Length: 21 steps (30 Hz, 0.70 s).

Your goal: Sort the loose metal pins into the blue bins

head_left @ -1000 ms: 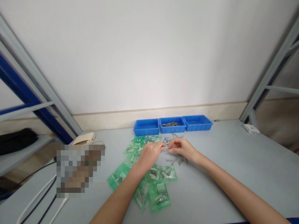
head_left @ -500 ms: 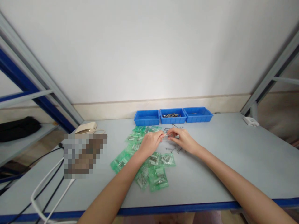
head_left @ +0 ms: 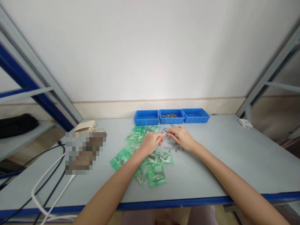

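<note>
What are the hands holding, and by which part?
The left hand and right hand pinch a small pale piece, seemingly by opposite ends; it's too small to name.

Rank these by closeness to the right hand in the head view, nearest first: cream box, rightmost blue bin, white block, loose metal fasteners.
From the right hand:
1. Loose metal fasteners: just beside it, on its left.
2. Rightmost blue bin: beyond it, slightly right.
3. White block: well to its right.
4. Cream box: far to its left.

Left fingers [head_left: 160,137] and right fingers [head_left: 172,132] hold a thin piece [head_left: 165,134] near green packets [head_left: 156,177].
</note>
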Motion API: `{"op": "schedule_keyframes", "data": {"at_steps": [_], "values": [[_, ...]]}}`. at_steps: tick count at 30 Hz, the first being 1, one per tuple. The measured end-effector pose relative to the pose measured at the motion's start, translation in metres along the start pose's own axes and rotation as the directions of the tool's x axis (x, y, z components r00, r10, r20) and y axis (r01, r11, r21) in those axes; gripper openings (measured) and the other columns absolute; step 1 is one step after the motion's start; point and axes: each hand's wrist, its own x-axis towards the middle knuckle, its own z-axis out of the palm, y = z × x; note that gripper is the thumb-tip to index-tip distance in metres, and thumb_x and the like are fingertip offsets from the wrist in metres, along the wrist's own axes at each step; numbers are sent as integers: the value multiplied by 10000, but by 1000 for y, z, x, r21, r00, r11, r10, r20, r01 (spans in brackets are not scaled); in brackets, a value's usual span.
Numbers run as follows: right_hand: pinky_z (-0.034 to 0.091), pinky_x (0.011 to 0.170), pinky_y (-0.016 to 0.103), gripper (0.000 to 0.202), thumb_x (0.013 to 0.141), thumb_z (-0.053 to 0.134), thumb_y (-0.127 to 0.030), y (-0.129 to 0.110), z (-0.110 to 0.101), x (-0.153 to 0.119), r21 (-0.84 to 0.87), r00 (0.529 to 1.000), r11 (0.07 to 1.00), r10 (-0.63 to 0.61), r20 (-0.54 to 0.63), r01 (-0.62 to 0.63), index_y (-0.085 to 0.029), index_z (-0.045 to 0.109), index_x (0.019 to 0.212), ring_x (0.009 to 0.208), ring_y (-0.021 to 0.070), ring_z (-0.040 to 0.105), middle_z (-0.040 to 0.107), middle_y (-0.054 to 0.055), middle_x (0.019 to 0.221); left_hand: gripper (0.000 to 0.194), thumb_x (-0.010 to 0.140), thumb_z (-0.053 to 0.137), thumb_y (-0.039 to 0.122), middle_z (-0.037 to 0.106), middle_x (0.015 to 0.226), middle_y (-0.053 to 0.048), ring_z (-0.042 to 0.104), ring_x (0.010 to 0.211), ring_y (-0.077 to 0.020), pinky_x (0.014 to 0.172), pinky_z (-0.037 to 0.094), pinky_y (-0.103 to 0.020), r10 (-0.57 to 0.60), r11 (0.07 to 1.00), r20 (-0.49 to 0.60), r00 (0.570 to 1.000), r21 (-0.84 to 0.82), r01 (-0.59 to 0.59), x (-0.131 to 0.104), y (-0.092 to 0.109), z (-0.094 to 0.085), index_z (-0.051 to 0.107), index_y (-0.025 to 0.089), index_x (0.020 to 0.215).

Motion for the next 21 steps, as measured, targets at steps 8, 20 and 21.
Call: {"op": "schedule_keyframes", "data": {"at_steps": [8, 20, 21], "values": [[274, 720, 317, 308, 921, 322, -274, 92, -37, 14, -430, 893, 784, 379, -241, -448, -169, 608, 883, 847, 202, 523, 629, 89, 909, 568, 922, 225, 450, 635, 558, 10, 590, 589, -129, 652, 390, -227, -50, 999, -27, 998, -19, 49, 2, -6, -3, 652, 178, 665], [279, 762, 318, 110, 821, 568, -275, 42, 8, 5, -269, 991, 959, 114, 67, -92, -252, 636, 904, 968, 196, 499, 603, 27, 1009, 500, 922, 273, 421, 636, 576, 12, 590, 597, -128, 638, 367, -222, -22, 999, 4, 1000, 32, 22, 2, -7, -2, 624, 189, 653], [278, 758, 316, 97, 816, 573, -249, 40, 13, 6, -271, 987, 956, 136, 83, -108, -235, 635, 890, 956, 194, 508, 610, 32, 980, 498, 922, 273, 420, 636, 577, 11, 590, 600, -128, 639, 367, -222, -23, 999, 4, 1000, 37, 22, 2, -7, -2, 623, 188, 653]]}}
